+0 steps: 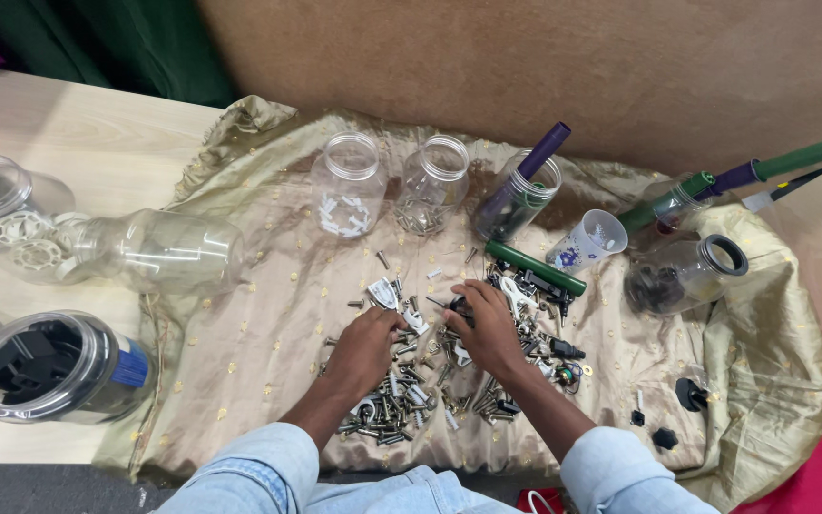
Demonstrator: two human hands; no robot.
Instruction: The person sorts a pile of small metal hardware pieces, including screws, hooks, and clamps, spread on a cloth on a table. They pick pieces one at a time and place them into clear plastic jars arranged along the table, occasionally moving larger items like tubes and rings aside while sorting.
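Observation:
A heap of mixed metal screws, bolts and small parts (409, 392) lies on a beige gold-dotted cloth (268, 314). My left hand (365, 345) rests palm down on the heap, fingers curled into the screws; what it holds, if anything, is hidden. My right hand (485, 328) sits just right of it, its fingers pinching a small black part (459, 306). Beyond my hands stand a clear jar with white plastic pieces (347, 186) and a clear jar with metal screws (430, 186).
A jar holding a purple tube (523, 190), a green tube (535, 267), a printed paper cup (587, 242) and a tipped jar of dark parts (685, 275) lie right. Clear jars (159, 252) and a jar of black parts (49, 366) sit left on the wooden table (97, 143).

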